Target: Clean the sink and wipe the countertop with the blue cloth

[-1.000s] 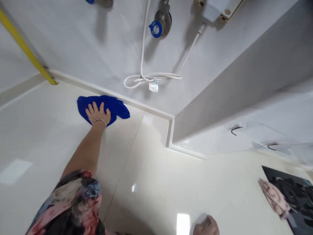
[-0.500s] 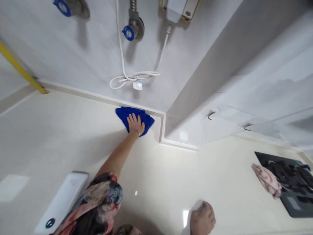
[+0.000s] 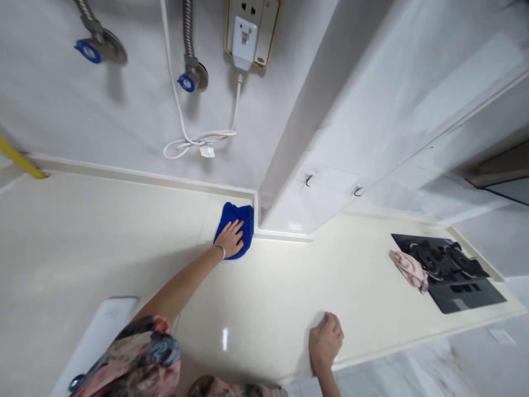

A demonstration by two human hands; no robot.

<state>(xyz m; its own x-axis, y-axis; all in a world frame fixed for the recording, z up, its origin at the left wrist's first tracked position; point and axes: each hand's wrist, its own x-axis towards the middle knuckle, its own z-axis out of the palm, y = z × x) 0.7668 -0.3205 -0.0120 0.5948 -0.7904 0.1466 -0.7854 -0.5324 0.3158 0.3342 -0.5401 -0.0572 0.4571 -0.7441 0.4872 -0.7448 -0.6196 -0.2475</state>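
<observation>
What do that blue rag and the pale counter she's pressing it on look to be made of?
The blue cloth looks like soft microfibre or terry: matte, crumpled in folds under the left hand. The counter looks like polished stone or a solid-surface composite: cream, glossy, with sharp light reflections. Which one is unclear.

A glossy cream countertop [image 3: 103,231] meets white tiled walls [image 3: 53,105]. At twelve o'clock, a socket [image 3: 248,27] and looped white cord [image 3: 194,140]; at three o'clock, a black gas hob [image 3: 450,270].
</observation>
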